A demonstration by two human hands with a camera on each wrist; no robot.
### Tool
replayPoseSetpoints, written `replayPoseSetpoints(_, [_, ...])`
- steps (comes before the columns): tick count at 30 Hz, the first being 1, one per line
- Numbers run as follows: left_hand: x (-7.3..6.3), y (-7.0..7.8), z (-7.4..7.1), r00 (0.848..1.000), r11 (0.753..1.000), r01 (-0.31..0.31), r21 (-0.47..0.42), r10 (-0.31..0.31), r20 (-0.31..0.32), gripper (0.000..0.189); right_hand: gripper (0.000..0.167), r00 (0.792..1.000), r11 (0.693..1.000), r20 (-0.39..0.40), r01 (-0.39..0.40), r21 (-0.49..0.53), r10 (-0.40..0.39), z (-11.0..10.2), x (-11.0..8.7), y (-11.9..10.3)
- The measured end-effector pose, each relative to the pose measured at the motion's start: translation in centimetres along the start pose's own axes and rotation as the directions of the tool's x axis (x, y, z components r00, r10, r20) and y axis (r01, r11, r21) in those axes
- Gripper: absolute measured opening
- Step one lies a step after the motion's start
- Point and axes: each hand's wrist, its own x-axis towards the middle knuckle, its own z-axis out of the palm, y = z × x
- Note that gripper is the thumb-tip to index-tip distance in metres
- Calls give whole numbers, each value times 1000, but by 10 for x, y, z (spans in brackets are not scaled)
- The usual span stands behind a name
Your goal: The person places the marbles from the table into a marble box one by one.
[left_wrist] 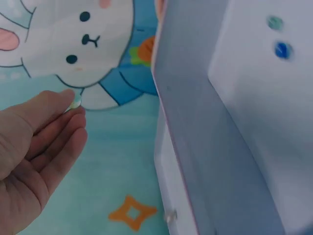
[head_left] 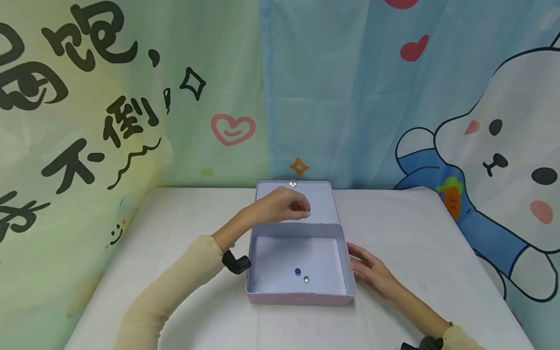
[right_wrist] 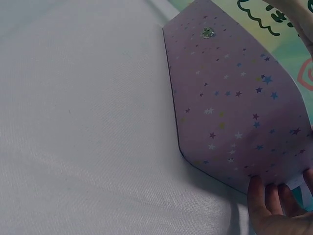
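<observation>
A lilac tin box (head_left: 302,299) stands with its hinged lid (head_left: 321,201) tipped back. Inside, on its white floor, lie a blue glass marble (head_left: 298,271) and a green glass marble (head_left: 306,279). Above the box's back part, in front of the lid, is my left hand (head_left: 282,204). Its thumb and fingertips pinch a small pale, see-through glass marble (left_wrist: 75,102), mostly covered by the fingers. My right hand (head_left: 372,270) rests against the box's right wall, its fingers fairly straight, the fingertips touching the star-printed outside in the right wrist view.
A white cloth (head_left: 197,311) covers the table under the box. Just left of the box, partly behind the left forearm, is a small bluish thing (head_left: 233,246). A printed curtain (head_left: 210,97) with a cartoon bear hangs behind the table's far edge.
</observation>
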Motion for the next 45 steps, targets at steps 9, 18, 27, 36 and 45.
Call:
replayPoseSetpoints(9, [26, 3, 36, 996, 998, 34, -52, -29, 87, 10, 64, 1000, 1000, -10, -23, -10, 23, 0, 1, 2])
replayPoseSetpoints(18, [35, -17, 80, 976, 999, 32, 4, -32, 217, 11, 64, 1000, 1000, -1, -17, -10, 17, 0, 0, -1])
replayPoseSetpoints(27, [47, -29, 114, 938, 998, 47, 35, -56, 341, 6, 64, 999, 999, -15, -28, -16, 28, -1, 1, 0])
replayPoseSetpoints(36, [44, -26, 126, 929, 994, 75, 81, -100, 356, 5, 64, 1000, 1000, -7, -25, -11, 25, 0, 1, 1])
replayPoseSetpoints(45, [42, -27, 132, 931, 989, 80, 128, -120, 346, 8, 63, 999, 999, -9, -32, -4, 32, 1, 0, 0])
